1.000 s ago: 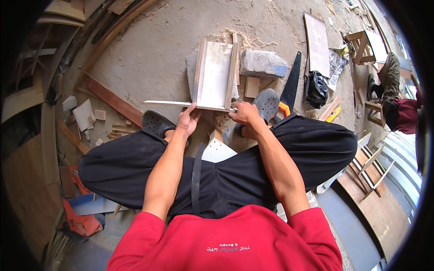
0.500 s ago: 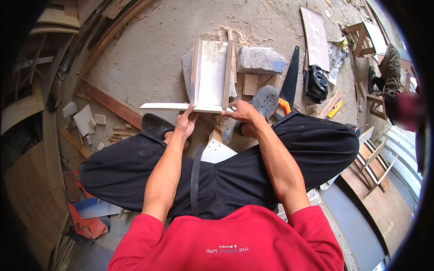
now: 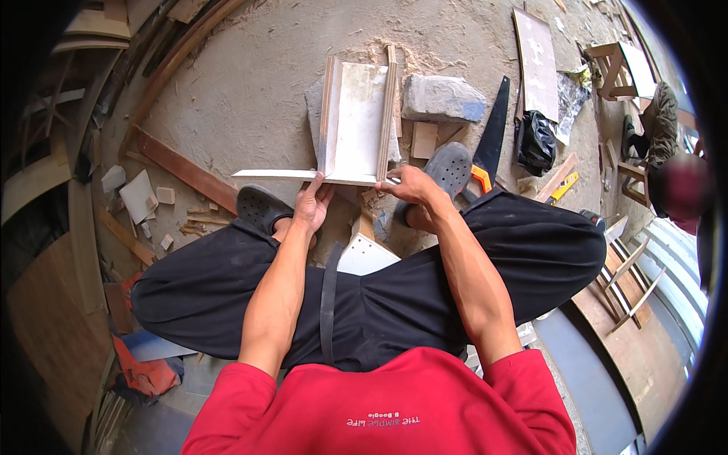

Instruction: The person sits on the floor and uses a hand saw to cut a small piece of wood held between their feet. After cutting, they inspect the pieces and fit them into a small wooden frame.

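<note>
A trough-like piece of white-faced plywood (image 3: 358, 121) with two raised layered sides lies in front of me, its far part over a grey stone slab. Across its near end runs a narrow white strip of board (image 3: 265, 175), which juts out to the left. My left hand (image 3: 312, 205) pinches this strip near the trough's left corner, thumb on top and fingers below. At the right corner my right hand (image 3: 411, 186) is closed on the strip's end, fingertips against the trough's edge. How the strip meets the trough is partly hidden by my fingers.
A concrete block (image 3: 444, 98) and a handsaw (image 3: 493, 129) with an orange handle lie right of the trough. Farther right are a black plastic bag (image 3: 535, 140) and a yellow tool (image 3: 563, 188). Wood offcuts (image 3: 140, 199) lie left. Another person's leg (image 3: 660, 121) shows far right.
The whole view has shifted slightly. Both hands keep the same hold at the trough's near corners, and the strip stays across its end.
</note>
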`<state>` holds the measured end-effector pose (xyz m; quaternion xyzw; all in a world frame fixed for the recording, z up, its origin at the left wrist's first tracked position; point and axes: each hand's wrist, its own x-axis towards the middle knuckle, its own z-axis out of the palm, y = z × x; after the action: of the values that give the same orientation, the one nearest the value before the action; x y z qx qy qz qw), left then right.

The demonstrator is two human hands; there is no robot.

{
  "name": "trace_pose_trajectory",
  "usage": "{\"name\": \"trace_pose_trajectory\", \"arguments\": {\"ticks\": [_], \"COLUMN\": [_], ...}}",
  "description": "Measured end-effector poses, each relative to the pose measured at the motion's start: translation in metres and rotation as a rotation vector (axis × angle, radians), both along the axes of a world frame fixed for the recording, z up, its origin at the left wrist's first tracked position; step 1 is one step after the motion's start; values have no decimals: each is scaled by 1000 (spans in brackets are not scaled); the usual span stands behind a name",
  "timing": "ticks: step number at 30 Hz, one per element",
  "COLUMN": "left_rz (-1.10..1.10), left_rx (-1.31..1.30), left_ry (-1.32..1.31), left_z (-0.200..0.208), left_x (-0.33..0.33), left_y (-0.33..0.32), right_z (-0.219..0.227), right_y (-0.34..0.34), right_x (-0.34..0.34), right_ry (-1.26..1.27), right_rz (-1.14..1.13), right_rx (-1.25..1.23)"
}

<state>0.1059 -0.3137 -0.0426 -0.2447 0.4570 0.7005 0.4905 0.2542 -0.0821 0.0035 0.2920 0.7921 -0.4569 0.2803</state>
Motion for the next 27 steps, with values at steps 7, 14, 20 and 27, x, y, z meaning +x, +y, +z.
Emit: {"name": "trace_pose_trajectory", "arguments": {"ticks": [7,14,20,27], "left_rz": [-35,-60,-92,-144], "left_rx": [-34,-17,-49,-65], "left_ry": [50,55,85,95], "left_z": [13,3,7,10], "left_x": [2,-1,-2,-7], "left_y": [11,5,6,8], "right_z": [-3,-2,-11,-11], "right_y": [1,4,3,2], "right_x": [2,0,6,5], "right_ry": [4,4,77,49], "right_rz": [-13,21,33,1], "right_rx": [-19,-46,1,-11]}}
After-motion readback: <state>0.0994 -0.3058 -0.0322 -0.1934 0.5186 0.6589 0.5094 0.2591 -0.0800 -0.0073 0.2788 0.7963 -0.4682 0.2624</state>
